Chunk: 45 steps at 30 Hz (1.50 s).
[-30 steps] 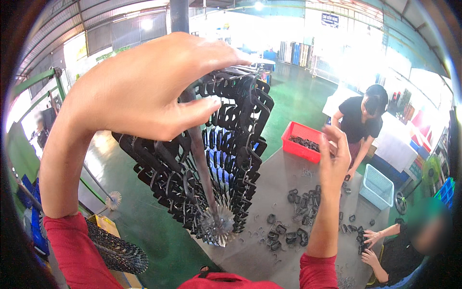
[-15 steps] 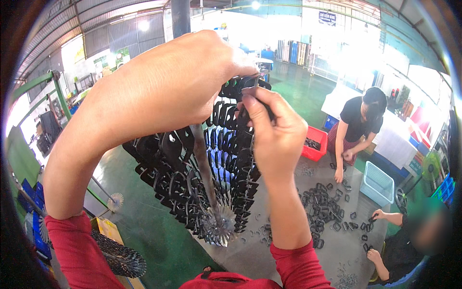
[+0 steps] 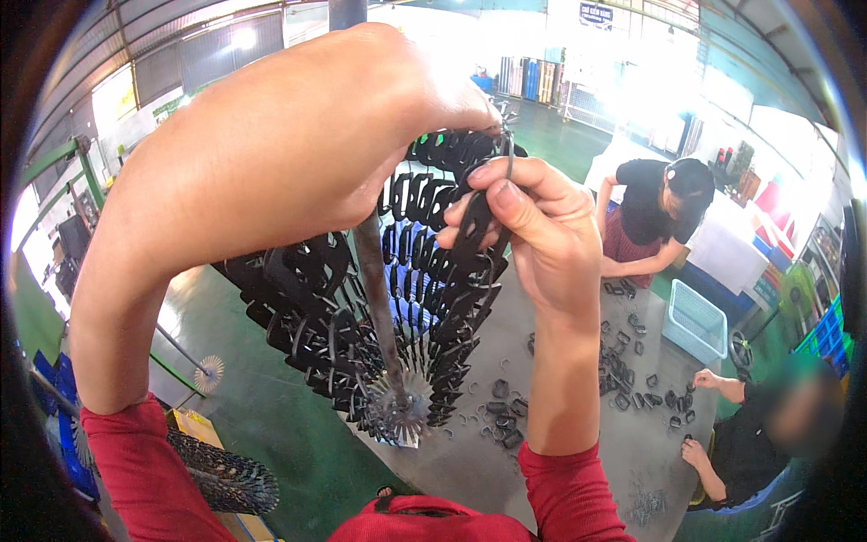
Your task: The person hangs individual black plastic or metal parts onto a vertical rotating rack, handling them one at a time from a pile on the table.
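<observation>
A tall hanging rack of metal hooks (image 3: 406, 420) on a central rod (image 3: 375, 289) stands before me, with rows of black oblong rings (image 3: 312, 271) hanging round it. My right hand (image 3: 551, 217) pinches a black oblong ring (image 3: 471, 226) at the rack's upper right side. A thin metal wire (image 3: 511, 149) runs up past these fingertips. My left hand (image 3: 420, 99) arches over the rack's top, its fingers curled down beside the wire. Most of those fingers are hidden behind the hand, and what they hold is hidden too.
On the grey table (image 3: 560, 488) lie loose black rings (image 3: 619, 370) and small metal hooks (image 3: 648, 506). A pale blue basket (image 3: 695, 321) sits at its far right. Two people work there. Another loaded rack (image 3: 221, 474) lies at lower left; a column (image 3: 348, 14) rises ahead.
My right hand has shifted slightly right, and the black ring now shows clearly in its fingers. My left hand stays over the rack's top. The person across has drawn a hand back from the table.
</observation>
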Each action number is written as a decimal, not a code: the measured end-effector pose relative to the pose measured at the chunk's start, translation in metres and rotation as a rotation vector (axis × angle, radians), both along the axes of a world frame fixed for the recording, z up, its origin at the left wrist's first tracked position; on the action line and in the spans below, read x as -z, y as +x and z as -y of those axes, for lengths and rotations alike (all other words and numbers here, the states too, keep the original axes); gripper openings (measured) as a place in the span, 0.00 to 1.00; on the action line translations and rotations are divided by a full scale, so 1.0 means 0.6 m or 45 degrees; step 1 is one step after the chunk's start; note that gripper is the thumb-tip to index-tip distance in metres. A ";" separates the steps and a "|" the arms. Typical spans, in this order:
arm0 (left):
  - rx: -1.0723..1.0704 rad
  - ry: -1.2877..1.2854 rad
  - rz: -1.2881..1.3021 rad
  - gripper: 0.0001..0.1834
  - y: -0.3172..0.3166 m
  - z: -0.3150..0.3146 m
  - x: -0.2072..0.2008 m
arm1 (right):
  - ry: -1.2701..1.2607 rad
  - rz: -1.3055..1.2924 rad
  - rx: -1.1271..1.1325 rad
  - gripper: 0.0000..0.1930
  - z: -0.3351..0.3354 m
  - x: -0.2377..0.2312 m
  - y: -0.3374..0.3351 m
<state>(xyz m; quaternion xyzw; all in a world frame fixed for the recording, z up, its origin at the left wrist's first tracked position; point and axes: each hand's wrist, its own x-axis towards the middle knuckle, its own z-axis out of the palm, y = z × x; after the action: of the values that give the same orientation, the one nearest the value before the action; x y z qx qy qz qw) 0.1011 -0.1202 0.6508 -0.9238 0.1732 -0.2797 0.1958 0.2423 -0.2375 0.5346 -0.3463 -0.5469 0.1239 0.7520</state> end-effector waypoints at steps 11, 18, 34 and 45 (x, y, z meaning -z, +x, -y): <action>0.094 -0.015 0.051 0.22 0.015 -0.034 -0.001 | 0.018 -0.201 -0.206 0.08 0.012 0.029 0.024; 0.046 -0.094 -0.034 0.23 0.004 -0.062 -0.005 | -0.130 -0.248 0.494 0.09 0.124 0.075 0.118; -0.119 -0.217 -0.228 0.27 -0.017 -0.034 -0.021 | -0.419 -0.019 1.620 0.20 0.318 0.229 0.349; -0.122 -0.062 -0.120 0.15 -0.025 -0.005 -0.016 | -0.032 0.070 1.816 0.16 0.404 0.120 0.171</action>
<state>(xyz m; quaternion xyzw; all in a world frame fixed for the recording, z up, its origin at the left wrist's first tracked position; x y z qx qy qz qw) 0.0863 -0.1172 0.6606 -0.9477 0.1310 -0.2303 0.1779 0.3450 -0.4796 0.4627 -0.6313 -0.2043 -0.4008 0.6317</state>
